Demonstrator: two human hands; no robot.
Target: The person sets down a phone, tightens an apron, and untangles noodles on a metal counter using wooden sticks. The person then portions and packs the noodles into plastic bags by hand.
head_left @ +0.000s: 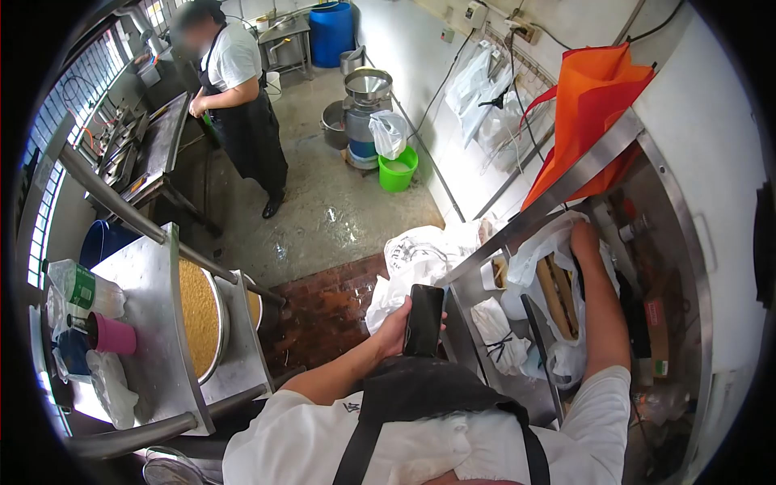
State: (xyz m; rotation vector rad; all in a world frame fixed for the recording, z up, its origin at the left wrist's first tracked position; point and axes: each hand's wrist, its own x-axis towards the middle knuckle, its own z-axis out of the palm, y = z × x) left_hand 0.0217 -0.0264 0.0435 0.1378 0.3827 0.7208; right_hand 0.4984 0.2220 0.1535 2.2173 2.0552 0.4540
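My left hand [392, 330] is curled around a black phone [424, 317], which I hold upright in front of my apron [436, 384], its screen dark. My right hand [584, 236] reaches down into a white plastic bag [529, 249] in the steel rack [558, 188] on my right; its fingers are hidden, so I can't tell whether they grip anything. Long brown pieces [556, 301] lie in the bag beside that forearm. A steel bar of the rack slants close past my wrist, with an orange bag [586, 105] hanging over it. A white bundle [495, 325] with dark strings sits nearer me.

Ahead, white sacks [420, 250] crowd the floor between me and the green bucket [398, 168]. On my left, a steel shelf [158, 303] carries a pink cup [113, 333], and a pan of tan crumbs [196, 315] stands just beside it. Farther off, a co-worker [250, 129] stands at a metal desk [166, 139].
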